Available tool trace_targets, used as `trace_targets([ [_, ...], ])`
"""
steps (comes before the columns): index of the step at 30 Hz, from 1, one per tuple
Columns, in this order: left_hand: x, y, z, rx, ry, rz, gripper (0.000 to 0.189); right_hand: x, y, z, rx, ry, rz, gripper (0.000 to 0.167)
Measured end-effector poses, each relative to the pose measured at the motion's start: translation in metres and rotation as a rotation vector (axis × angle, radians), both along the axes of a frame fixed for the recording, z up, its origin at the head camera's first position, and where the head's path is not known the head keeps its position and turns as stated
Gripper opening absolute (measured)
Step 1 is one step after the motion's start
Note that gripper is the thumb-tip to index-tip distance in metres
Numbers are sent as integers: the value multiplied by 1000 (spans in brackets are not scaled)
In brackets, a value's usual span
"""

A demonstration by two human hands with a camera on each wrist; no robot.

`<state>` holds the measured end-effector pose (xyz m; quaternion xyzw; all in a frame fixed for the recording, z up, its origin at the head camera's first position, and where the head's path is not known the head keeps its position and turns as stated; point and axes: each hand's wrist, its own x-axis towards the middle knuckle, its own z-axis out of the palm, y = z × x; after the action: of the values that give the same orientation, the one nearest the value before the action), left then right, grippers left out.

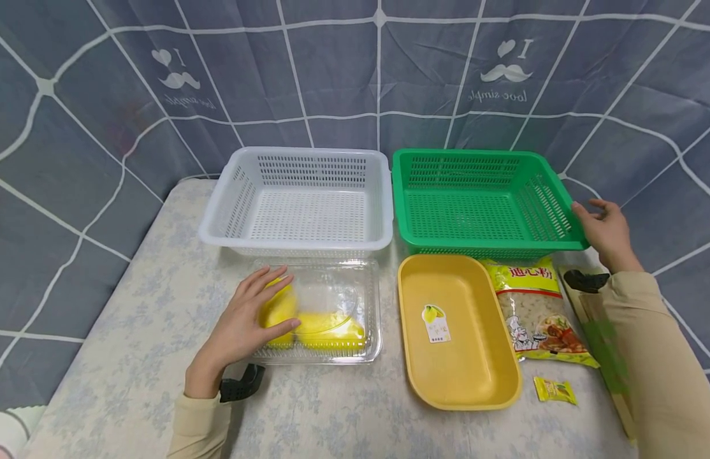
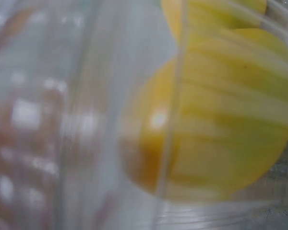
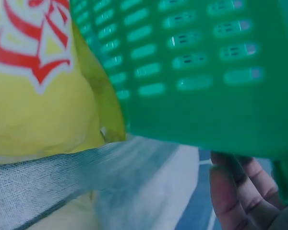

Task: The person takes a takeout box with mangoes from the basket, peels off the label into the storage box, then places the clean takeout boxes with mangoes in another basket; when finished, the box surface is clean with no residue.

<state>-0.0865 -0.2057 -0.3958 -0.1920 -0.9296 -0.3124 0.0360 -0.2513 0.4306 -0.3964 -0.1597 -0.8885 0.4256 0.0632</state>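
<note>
My left hand [image 1: 248,319] lies over the left side of a clear plastic box [image 1: 338,280], fingers spread and straight. Yellow fruits [image 1: 332,331] show through its lid. The left wrist view looks closely through blurred plastic at a rounded yellow fruit [image 2: 216,124]. My right hand [image 1: 607,233] is at the right end of a green basket [image 1: 470,245], its thumb on the rim. In the right wrist view its curled fingers [image 3: 225,196] reach up under the basket's edge, where the fingertips are partly hidden.
A white basket [image 1: 297,243] stands left of the green one. Nearer lie a yellow tray [image 1: 458,370] with a lemon sticker, a bag of pasta [image 1: 535,312] and a small yellow packet [image 1: 554,390]. A long green-and-beige package [image 1: 601,338] lies partly beneath my right forearm. A grey curtain [image 1: 343,76] hangs behind.
</note>
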Motion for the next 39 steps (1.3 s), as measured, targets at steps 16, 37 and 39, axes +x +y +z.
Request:
trace_targets([
  [16,0,-1,1,10,-3,-21,73,18,-18,19,-497,-23,327,55],
  [37,11,-19,7,245,-286,152,68,13,-20,16,-703,-52,355,51],
  [39,12,-21,7,234,-331,150,69,13,-19,16,-721,-50,356,50],
])
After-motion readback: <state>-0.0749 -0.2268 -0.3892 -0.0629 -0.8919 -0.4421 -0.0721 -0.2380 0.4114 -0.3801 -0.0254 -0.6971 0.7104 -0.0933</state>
